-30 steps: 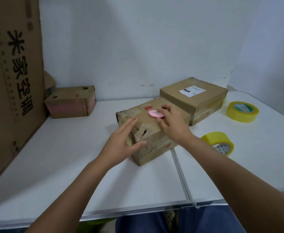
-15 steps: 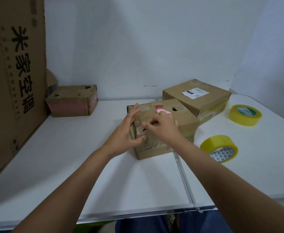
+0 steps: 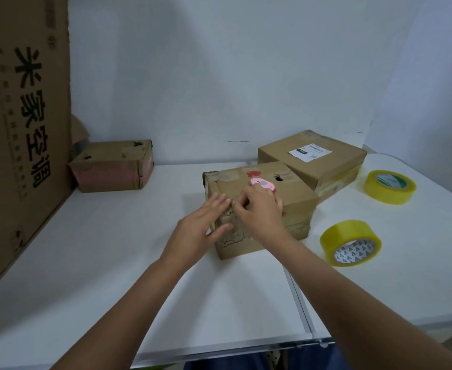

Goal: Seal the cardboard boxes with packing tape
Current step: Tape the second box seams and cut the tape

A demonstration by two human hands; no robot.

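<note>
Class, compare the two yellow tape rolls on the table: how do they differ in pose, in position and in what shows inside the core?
1. The near tape roll is tipped toward the camera, its opening facing us; the far tape roll lies flat.
2. The near roll's core shows a white liner with dark triangles; the far roll's shows green and white.
3. The near roll sits beside the middle box; the far roll sits beside the labelled box.

Both are yellow and untouched.

The right hand (image 3: 259,209) covers part of the middle box (image 3: 294,193), its near top edge and front face, and hides the near end of the pink cutter (image 3: 262,184), so the grip on that cutter cannot be confirmed. The label (image 3: 310,152) on the rear box (image 3: 326,166) carries print too small to read. The tall carton (image 3: 19,129) is cut off by the left and top edges.
</note>
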